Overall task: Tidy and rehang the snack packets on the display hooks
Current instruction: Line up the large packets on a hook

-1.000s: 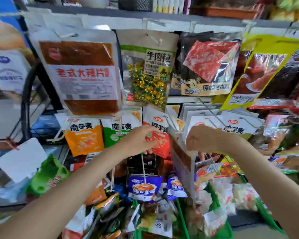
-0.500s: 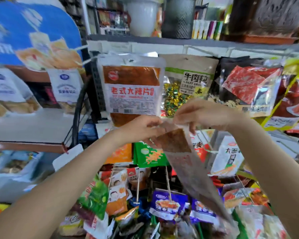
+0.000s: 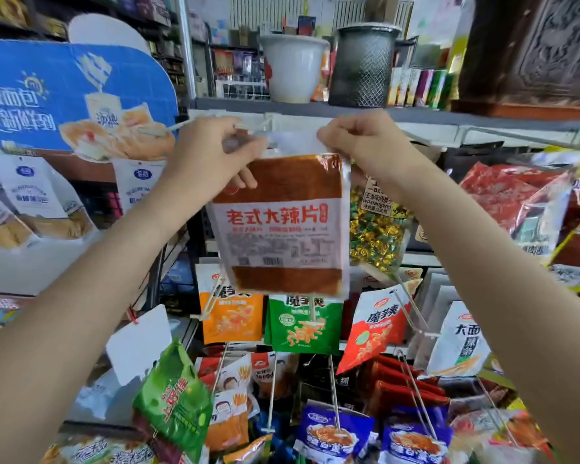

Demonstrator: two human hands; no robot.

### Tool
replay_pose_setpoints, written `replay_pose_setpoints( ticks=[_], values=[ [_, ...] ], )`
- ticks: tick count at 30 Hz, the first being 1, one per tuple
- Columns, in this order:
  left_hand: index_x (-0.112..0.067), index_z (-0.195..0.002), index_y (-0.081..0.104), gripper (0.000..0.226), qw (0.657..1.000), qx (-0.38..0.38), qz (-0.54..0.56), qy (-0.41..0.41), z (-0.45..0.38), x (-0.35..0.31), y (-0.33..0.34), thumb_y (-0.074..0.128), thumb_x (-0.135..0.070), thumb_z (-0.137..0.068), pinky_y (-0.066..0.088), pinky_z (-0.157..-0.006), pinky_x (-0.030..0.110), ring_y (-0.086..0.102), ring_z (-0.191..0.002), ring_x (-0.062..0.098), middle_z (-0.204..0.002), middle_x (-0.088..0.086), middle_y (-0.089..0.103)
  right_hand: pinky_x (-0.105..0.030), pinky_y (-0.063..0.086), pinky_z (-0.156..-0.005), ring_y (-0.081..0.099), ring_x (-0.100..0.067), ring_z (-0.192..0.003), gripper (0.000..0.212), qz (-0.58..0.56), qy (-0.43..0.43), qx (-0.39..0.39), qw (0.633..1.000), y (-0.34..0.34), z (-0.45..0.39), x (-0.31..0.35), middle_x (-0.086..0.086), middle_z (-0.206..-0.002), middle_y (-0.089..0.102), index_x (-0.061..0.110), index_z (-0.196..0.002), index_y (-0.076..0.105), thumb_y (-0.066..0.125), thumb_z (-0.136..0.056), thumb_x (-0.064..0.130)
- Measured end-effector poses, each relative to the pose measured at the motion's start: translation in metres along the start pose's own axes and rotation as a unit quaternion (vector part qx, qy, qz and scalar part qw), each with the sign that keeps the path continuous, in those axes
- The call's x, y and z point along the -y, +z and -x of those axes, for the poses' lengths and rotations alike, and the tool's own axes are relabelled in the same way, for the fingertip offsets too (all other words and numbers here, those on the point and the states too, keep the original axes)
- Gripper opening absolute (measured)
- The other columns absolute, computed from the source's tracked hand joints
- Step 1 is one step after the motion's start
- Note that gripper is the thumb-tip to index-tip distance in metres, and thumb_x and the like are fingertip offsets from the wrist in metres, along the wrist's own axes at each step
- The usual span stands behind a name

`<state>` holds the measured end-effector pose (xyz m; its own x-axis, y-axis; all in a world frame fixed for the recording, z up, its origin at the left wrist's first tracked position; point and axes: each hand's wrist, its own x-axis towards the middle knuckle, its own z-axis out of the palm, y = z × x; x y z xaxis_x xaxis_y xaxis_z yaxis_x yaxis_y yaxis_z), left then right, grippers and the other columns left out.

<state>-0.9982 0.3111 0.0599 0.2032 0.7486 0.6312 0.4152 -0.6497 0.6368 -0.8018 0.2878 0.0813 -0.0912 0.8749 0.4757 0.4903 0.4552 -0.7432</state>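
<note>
From the head camera, the left hand (image 3: 211, 152) and right hand (image 3: 355, 139) each pinch a top corner of the flat clear plastic packet of brown-red spicy strips with a white label (image 3: 282, 222), held up just under the grey shelf edge (image 3: 416, 115). To hang it well, I would keep the top strip taut and level while its hole, hidden here, finds the hook. Below that shelf edge neighbouring packets crowd both sides, the gold-sweet bag (image 3: 375, 236) touching on the right, so free room lies only toward the person.
</note>
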Motion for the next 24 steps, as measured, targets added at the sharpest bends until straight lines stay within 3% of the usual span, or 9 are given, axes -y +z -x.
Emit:
replay_pose_setpoints(
  ticks=[4,7,9,13,15,18,20,22,24],
  values=[
    [-0.004,-0.09,0.059,0.025,0.997,-0.039,-0.048,0.036,0.001,0.004,0.001,0.059,-0.029,-0.087,0.053,-0.051,0.036,0.063,-0.048,0.009,-0.064,0.006,0.064,-0.019,0.042,-0.04,0.043,-0.005,-0.039,0.032,0.023,0.01,-0.004,1.0,0.007,-0.008,0.0,-0.003,-0.06,0.04,0.009,-0.062,0.05,0.053,-0.093,0.018],
    [-0.024,-0.081,0.042,0.021,0.999,-0.041,0.019,0.01,-0.001,0.012,-0.001,0.062,-0.026,-0.085,0.054,-0.046,0.028,0.064,-0.047,0.01,-0.072,0.005,0.064,-0.027,0.046,-0.048,0.051,-0.014,-0.043,0.029,0.052,0.008,-0.007,0.999,0.013,-0.011,-0.002,-0.013,-0.065,0.047,-0.005,-0.077,0.058,0.053,-0.093,0.019],
    [-0.024,-0.078,0.038,0.024,0.998,-0.02,0.054,-0.007,-0.003,0.014,-0.001,0.06,-0.024,-0.086,0.055,-0.047,0.023,0.065,-0.049,0.008,-0.074,0.003,0.064,-0.029,0.046,-0.05,0.054,-0.018,-0.049,0.028,0.061,0.014,-0.011,0.998,0.016,-0.011,-0.005,-0.017,-0.072,0.053,-0.006,-0.084,0.06,0.052,-0.093,0.019],
    [-0.028,-0.084,0.043,0.011,0.998,0.019,0.06,-0.021,-0.005,0.021,0.004,0.05,-0.031,-0.092,0.058,-0.07,0.026,0.069,-0.072,0.008,-0.09,-0.005,0.064,-0.037,0.052,-0.058,0.056,-0.014,-0.048,0.028,0.059,0.048,-0.056,0.996,0.021,-0.015,-0.022,-0.01,-0.068,0.055,-0.006,-0.088,0.06,0.05,-0.093,0.019],
    [-0.028,-0.091,0.046,0.008,0.998,0.029,0.056,-0.02,-0.004,0.028,0.009,0.044,-0.035,-0.095,0.055,-0.083,0.029,0.066,-0.083,0.004,-0.099,-0.007,0.06,-0.031,0.049,-0.051,0.055,-0.009,-0.044,0.023,0.052,0.053,-0.086,0.994,0.024,-0.018,-0.028,-0.005,-0.066,0.052,0.0,-0.086,0.06,0.049,-0.094,0.018],
    [-0.025,-0.103,0.052,0.032,0.999,0.045,0.027,0.005,0.0,0.04,0.015,0.034,-0.049,-0.093,0.042,-0.102,0.042,0.053,-0.111,0.011,-0.116,-0.009,0.051,-0.016,0.05,-0.047,0.06,-0.015,-0.064,0.015,0.044,0.069,-0.113,0.99,0.03,-0.022,-0.033,-0.001,-0.076,0.054,0.009,-0.091,0.057,0.043,-0.096,0.013],
    [-0.024,-0.124,0.05,0.043,0.999,0.047,-0.005,0.009,0.005,0.048,0.021,0.033,-0.05,-0.094,0.025,-0.113,0.032,0.029,-0.136,0.011,-0.149,-0.004,0.027,-0.031,0.059,-0.071,0.064,-0.025,-0.088,0.017,0.061,0.074,-0.126,0.987,0.033,-0.027,-0.041,-0.008,-0.095,0.062,0.006,-0.098,0.059,0.042,-0.096,0.01],
    [-0.018,-0.134,0.044,0.042,0.992,0.045,-0.111,0.04,0.015,0.058,0.031,0.038,-0.037,-0.096,0.019,-0.11,0.019,0.012,-0.14,0.005,-0.155,-0.007,0.007,-0.043,0.055,-0.085,0.063,-0.031,-0.099,0.022,0.085,0.086,-0.132,0.984,0.035,-0.027,-0.046,-0.016,-0.108,0.064,0.003,-0.107,0.06,0.042,-0.095,0.007],
    [-0.017,-0.142,0.032,0.049,0.969,0.072,-0.222,0.08,0.027,0.07,0.043,0.043,-0.029,-0.096,0.015,-0.113,0.023,0.0,-0.142,0.01,-0.155,-0.007,-0.001,-0.043,0.054,-0.088,0.062,-0.03,-0.102,0.024,0.09,0.099,-0.131,0.982,0.036,-0.023,-0.048,-0.017,-0.111,0.064,0.003,-0.113,0.057,0.042,-0.094,0.004]
  ],
)
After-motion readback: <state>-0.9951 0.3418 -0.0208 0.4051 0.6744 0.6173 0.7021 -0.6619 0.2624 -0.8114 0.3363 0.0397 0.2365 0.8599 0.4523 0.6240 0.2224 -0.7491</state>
